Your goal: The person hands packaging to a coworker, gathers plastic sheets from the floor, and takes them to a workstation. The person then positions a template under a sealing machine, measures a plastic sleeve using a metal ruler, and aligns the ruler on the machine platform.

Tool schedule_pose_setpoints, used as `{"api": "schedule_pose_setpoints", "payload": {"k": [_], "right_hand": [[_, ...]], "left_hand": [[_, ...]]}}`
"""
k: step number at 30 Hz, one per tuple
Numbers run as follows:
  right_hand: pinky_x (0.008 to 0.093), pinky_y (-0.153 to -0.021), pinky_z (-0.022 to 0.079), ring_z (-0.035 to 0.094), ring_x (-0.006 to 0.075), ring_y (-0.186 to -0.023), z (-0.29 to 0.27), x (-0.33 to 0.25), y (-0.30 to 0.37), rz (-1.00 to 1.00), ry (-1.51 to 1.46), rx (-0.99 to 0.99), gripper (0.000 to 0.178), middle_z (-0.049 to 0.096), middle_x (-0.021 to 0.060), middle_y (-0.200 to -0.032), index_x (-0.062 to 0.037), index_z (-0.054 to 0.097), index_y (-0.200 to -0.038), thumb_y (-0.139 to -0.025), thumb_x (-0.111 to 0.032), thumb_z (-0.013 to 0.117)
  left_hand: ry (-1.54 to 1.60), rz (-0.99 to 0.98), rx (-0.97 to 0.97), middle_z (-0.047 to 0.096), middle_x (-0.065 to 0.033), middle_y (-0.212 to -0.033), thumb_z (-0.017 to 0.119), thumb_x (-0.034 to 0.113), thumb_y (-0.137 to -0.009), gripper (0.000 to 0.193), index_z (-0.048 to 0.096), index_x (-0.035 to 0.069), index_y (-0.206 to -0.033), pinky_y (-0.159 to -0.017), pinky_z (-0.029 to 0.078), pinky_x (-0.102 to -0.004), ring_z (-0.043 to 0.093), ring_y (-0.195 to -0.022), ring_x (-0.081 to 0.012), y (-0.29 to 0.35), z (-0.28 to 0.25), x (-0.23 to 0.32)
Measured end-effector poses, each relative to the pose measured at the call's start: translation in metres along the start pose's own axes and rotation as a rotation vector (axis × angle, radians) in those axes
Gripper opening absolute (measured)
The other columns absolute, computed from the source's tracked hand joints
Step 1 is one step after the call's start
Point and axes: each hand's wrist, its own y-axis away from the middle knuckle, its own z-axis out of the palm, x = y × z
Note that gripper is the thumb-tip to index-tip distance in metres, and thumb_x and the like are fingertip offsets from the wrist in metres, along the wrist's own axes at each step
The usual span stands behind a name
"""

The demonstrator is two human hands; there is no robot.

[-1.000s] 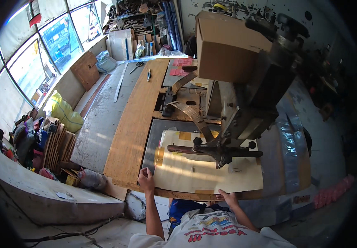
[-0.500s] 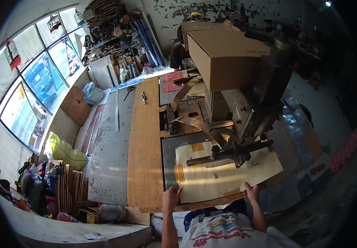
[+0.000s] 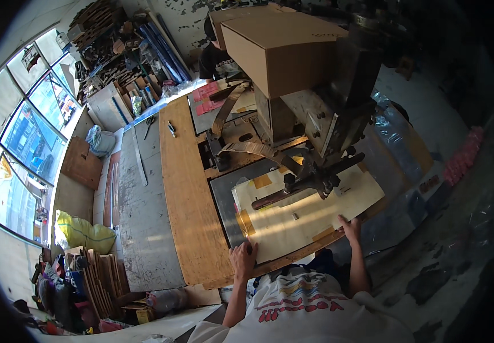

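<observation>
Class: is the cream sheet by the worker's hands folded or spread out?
Spread out: the cream sheet lies flat, its broad face visible under the dark bar.

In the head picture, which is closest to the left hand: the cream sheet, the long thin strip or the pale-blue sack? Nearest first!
1. Cream sheet: right beside the left hand, mostly to its right.
2. Long thin strip: ahead and to the left.
3. Pale-blue sack: farthest, ahead and left, beyond the strip.

A yellow sack and blue bag sit by the wall, 1 brown board between.
</observation>
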Motion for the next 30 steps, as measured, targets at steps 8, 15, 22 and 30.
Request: {"api": "schedule_pose_setpoints", "payload": {"k": [8,15,22,30], "right_hand": [[0.0252,-0.047,0.052,0.065,0.0132,-0.053,0.002,-0.012,0.009,0.036,0.024,-0.016,0.034,0.068,0.0085,-0.076,0.0066,0.065,-0.100,-0.089,-0.024,0.073],[0.0249,-0.048,0.053,0.065,0.0134,-0.054,0.001,-0.010,0.008,0.063,0.010,-0.012,0.033,0.069,0.0081,-0.080,0.0043,0.064,-0.102,-0.089,-0.025,0.073],[0.0242,-0.048,0.052,0.065,0.0127,-0.054,0.003,-0.007,0.014,0.042,-0.011,-0.005,0.031,0.067,0.0060,-0.076,0.0032,0.066,-0.099,-0.089,-0.026,0.073],[0.0242,-0.053,0.051,0.063,0.0098,-0.059,0.003,-0.008,0.001,0.083,0.051,-0.007,0.029,0.066,0.0028,-0.077,0.0001,0.066,-0.104,-0.091,-0.025,0.071]], "left_hand": [[0.035,0.009,-0.032,0.067,-0.0073,-0.072,0.070,0.034,-0.086,0.025,0.067,0.011,-0.078,-0.074,0.041,-0.0371,0.062,-0.069,-0.0249,0.000,-0.008,-0.004],[0.022,-0.033,-0.083,0.068,-0.0072,-0.074,0.067,0.036,-0.088,0.028,0.066,0.010,-0.078,-0.073,0.041,-0.0375,0.063,-0.071,-0.0244,-0.005,-0.015,0.001],[0.020,-0.029,-0.049,0.068,-0.0072,-0.072,0.066,0.034,-0.089,0.026,0.066,0.011,-0.077,-0.072,0.041,-0.0380,0.063,-0.069,-0.0247,0.000,-0.016,0.001],[0.041,-0.013,-0.020,0.068,-0.0080,-0.072,0.066,0.030,-0.088,0.021,0.065,0.011,-0.079,-0.070,0.042,-0.0386,0.063,-0.068,-0.0252,-0.008,-0.012,-0.001]]}}
